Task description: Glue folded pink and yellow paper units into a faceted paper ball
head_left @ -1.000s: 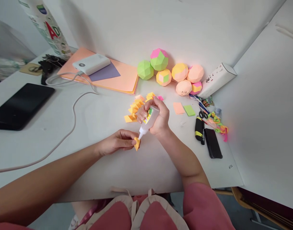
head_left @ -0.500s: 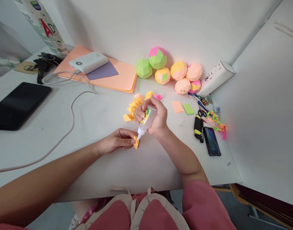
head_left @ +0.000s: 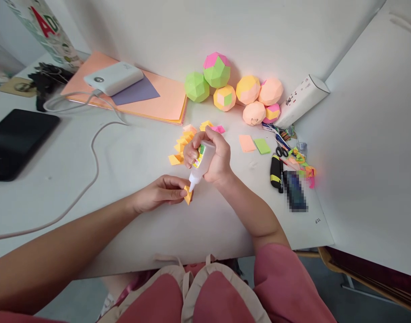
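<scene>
My left hand (head_left: 161,194) pinches a small folded orange paper piece (head_left: 188,196) between thumb and fingers above the desk. Wrapped in my right hand (head_left: 216,157) is a clear glue bottle (head_left: 204,160) with a yellow and green label, tilted nozzle down. Its white tip meets the upper part of the paper piece, or is very close to it. Just beyond my right hand lie several folded orange pieces (head_left: 180,147), partly hidden by its fingers, and a pink folded piece (head_left: 218,129).
Several faceted paper balls (head_left: 217,70) stand against the back wall. Flat peach (head_left: 247,143) and green (head_left: 262,146) papers, scissors (head_left: 281,151), a cutter (head_left: 277,172) and a blurred-out phone (head_left: 296,192) lie right. Left are a power bank (head_left: 114,78), its cable and a black tablet (head_left: 22,142).
The view has shifted slightly, so the desk items sit a little further left and higher. Both hands keep their grips, and the nozzle remains at the orange piece.
</scene>
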### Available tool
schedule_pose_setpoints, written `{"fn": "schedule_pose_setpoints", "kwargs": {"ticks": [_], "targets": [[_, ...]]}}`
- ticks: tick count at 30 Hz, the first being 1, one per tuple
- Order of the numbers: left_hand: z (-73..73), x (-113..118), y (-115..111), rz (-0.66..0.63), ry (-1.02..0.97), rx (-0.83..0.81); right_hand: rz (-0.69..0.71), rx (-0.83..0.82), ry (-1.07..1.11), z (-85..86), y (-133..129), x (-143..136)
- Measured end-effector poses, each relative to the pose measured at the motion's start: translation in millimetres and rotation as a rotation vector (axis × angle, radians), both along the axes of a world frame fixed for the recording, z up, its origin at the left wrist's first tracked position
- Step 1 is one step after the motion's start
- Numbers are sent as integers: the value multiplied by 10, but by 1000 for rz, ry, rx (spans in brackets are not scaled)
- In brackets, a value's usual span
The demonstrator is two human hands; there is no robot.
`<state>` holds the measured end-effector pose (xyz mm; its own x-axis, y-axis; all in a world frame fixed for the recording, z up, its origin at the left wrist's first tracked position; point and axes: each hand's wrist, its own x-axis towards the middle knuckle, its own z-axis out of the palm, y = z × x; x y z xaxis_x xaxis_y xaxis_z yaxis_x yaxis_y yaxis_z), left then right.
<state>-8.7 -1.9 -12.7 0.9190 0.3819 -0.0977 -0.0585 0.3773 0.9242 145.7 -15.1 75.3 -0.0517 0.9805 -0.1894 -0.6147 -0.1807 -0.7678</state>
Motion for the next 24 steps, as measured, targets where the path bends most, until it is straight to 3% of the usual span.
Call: {"fn": "schedule_pose_setpoints", "kwargs": {"ticks": [24], "targets": [[-4, -41, 5, -28, 60, -11, 47, 77, -48, -11, 8, 9]]}}
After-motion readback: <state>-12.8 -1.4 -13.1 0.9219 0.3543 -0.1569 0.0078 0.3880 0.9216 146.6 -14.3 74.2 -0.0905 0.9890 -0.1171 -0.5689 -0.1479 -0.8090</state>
